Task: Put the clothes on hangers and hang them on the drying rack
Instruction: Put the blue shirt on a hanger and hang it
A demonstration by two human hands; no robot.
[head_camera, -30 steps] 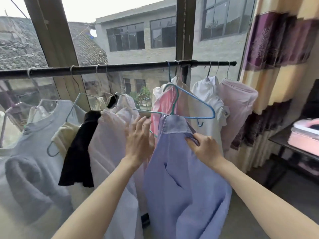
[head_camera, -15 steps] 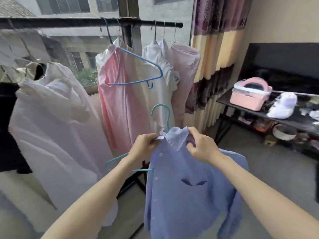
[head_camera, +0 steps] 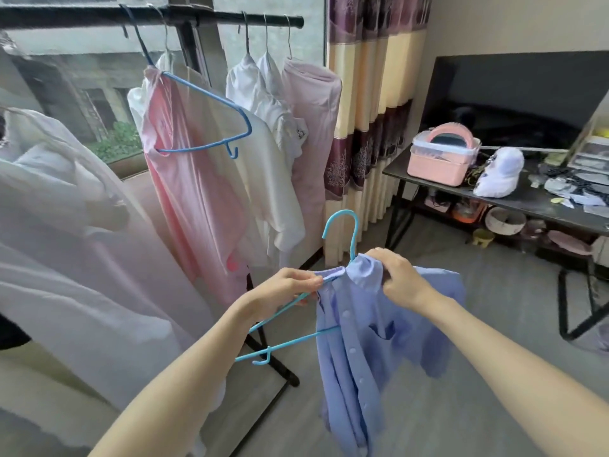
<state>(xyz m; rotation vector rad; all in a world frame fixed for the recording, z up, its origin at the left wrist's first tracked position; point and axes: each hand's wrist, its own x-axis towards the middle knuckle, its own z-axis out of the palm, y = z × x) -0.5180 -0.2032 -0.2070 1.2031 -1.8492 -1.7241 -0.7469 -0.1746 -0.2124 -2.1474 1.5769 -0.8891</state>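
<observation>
1. The person's left hand (head_camera: 287,289) is closed in a pinch on the left collar edge of a periwinkle-blue button-front cotton shirt (head_camera: 372,341), its fingers also around the upper arm of a light-blue plastic hanger (head_camera: 290,308); the hanger's left shoulder and small lower hook stick out bare to the left, below the wrist.
2. The right hand (head_camera: 397,280) is closed on the bunched collar at the right of the hanger's neck; the hanger's curved hook (head_camera: 342,230) rises upright just above both hands.
3. The shirt hangs down from the two grips in the near middle of the room, above the grey floor (head_camera: 494,374), well apart from the rail; its button row and chest pocket face the viewer; its right half drapes over the hanger, while the left arm of the hanger is outside the cloth.
4. Far left, a black metal drying rack rail (head_camera: 99,16) runs across the window; on it hang a pink shirt (head_camera: 191,179) with a darker blue wire hanger (head_camera: 211,127) partly out of it, then white garments (head_camera: 263,103) and a pale lilac one (head_camera: 313,127) at the rail's right end.
5. A large white garment (head_camera: 66,225) fills the near left.
6. To the right, a striped purple-and-cream curtain (head_camera: 372,94) hangs beside a dark table (head_camera: 520,201); on the table sit a pink plastic box (head_camera: 441,163) and a white bundle (head_camera: 499,173).
</observation>
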